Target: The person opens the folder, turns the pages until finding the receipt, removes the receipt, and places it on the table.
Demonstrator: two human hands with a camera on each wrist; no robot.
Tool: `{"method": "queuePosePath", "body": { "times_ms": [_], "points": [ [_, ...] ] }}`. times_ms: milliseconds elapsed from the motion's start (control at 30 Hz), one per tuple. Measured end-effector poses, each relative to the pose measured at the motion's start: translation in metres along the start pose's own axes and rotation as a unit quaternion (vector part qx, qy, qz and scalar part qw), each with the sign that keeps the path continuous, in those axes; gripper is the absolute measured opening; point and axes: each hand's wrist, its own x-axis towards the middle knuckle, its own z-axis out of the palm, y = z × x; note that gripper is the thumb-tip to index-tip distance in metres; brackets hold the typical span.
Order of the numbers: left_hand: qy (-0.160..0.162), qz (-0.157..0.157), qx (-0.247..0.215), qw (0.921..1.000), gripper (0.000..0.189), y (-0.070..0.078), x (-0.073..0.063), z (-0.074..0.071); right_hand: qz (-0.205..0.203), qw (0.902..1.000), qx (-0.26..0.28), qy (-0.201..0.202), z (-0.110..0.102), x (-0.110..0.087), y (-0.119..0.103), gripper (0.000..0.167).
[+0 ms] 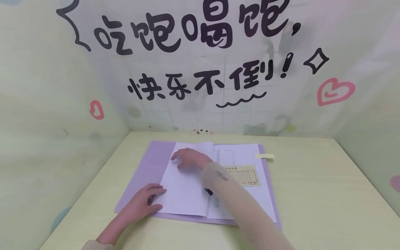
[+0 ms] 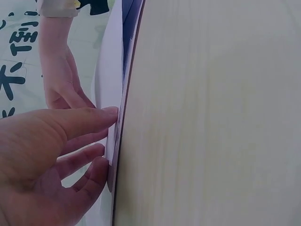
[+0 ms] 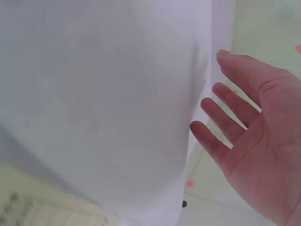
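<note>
A purple folder (image 1: 156,152) lies spread flat on the table with white sheets on it. One blank white page (image 1: 184,194) lies over its left part. My left hand (image 1: 144,205) rests at that page's lower left edge; in the left wrist view its thumb and fingertips touch the paper edge (image 2: 109,75), fingers relaxed. My right hand (image 1: 188,158) reaches across over the upper part of the blank page, fingers loosely extended and spread in the right wrist view. To the right, a printed white page (image 1: 265,205) bears a yellowish form slip (image 1: 248,173), partly hidden by the right sleeve.
A cream-coloured tab (image 1: 265,156) sticks out past the folder's right edge. The pale wooden table (image 1: 322,187) runs to a back wall (image 1: 200,118) with large black lettering. Walls stand on the left and right too. A small black thing (image 1: 208,191) shows beside the right sleeve.
</note>
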Motion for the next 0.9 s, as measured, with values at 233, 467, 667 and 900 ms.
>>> {"method": "queuePosePath", "body": {
  "times_ms": [233,467,667,900],
  "points": [
    [0.003,-0.011,-0.012,0.9999,0.046,-0.003,0.0,0.002,-0.027,0.9984,0.012,0.048,-0.032,-0.016,0.005,0.04],
    [0.0,-0.012,-0.014,0.9998,0.047,-0.004,0.001,0.005,0.0,0.9881,-0.018,0.153,-0.056,-0.051,0.012,0.031],
    [0.0,-0.018,-0.008,0.9998,0.047,-0.003,0.0,0.005,0.037,0.9722,0.016,0.231,-0.052,-0.087,0.026,0.03],
    [0.0,-0.027,-0.006,0.9996,0.047,0.001,0.001,0.002,0.071,0.954,0.048,0.287,-0.032,-0.132,0.048,0.035]
  ]
}}
